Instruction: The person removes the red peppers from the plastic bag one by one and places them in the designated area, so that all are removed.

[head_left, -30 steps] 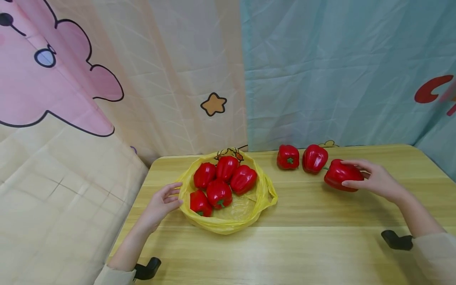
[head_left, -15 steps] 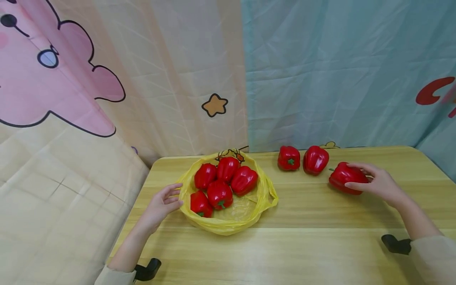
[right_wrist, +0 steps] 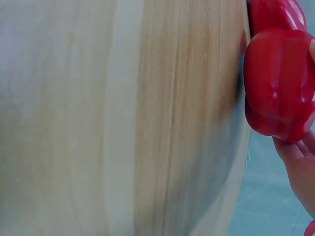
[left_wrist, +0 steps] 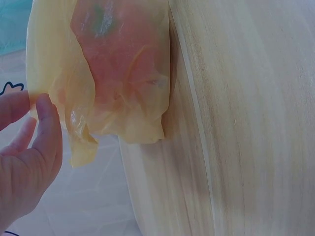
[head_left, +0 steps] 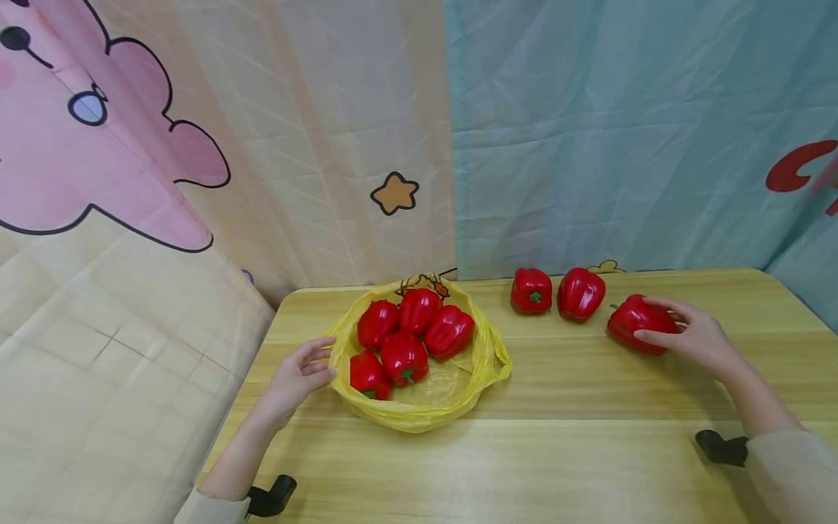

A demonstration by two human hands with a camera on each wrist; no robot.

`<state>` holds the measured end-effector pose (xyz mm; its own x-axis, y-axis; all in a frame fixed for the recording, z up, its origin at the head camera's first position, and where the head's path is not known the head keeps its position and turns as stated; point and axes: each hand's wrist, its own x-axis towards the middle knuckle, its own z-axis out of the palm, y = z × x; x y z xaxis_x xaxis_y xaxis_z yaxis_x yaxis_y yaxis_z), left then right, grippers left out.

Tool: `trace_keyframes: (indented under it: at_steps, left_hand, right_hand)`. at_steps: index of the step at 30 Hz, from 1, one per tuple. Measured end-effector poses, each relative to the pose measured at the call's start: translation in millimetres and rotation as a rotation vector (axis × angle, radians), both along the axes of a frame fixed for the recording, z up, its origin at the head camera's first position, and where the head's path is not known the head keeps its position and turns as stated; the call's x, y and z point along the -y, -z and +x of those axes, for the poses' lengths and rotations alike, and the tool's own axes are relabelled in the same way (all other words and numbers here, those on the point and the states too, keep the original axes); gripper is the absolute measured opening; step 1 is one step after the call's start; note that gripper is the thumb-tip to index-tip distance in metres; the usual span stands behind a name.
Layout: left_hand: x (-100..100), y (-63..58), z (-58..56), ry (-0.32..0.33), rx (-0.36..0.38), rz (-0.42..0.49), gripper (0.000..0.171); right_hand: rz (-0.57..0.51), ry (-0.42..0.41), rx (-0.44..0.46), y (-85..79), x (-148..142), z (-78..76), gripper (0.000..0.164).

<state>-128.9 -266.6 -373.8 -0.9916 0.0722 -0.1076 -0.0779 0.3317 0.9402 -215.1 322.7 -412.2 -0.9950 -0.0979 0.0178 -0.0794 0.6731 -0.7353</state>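
Note:
My left hand (head_left: 302,375) pinches the left rim of a yellow plastic bag (head_left: 419,416) between fingertips and thumb. The bag stands wide at the mouth, with several red bell peppers (head_left: 404,356) lying inside. In the left wrist view, the thin film of the bag (left_wrist: 125,115) shows a pepper through it beside the left hand (left_wrist: 32,162). On the right, my right hand (head_left: 697,336) grips a red bell pepper (head_left: 635,325) from its blunt end, its green stem pointing left. The right wrist view has this pepper (right_wrist: 278,81) large at its edge, with part of the hand (right_wrist: 298,164) below.
Two more red bell peppers, one squat (head_left: 531,291) and one longer (head_left: 580,295), sit near the back of the wooden table (head_left: 563,466). Behind the table hangs a printed curtain (head_left: 609,131). Black camera mounts (head_left: 271,496) stick out at both wrists.
My right hand and the pepper in it have shifted slightly right, away from the two peppers at the back. My left hand stays at the bag's rim.

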Motion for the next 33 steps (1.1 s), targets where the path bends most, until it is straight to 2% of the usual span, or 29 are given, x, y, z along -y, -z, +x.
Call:
trace_keyframes:
  at_steps: [16,33]
  left_hand:
    - [-1,-0.9,0.3,-0.003,0.005,-0.008,0.053]
    - [-1,0.6,-2.1,-0.015,0.017,-0.020,0.052]
  right_hand:
    - [-0.030,0.083,0.024,5.2,-1,-17.1,0.079]
    - [-0.040,0.129,-0.012,8.7,6,-40.3,0.078]
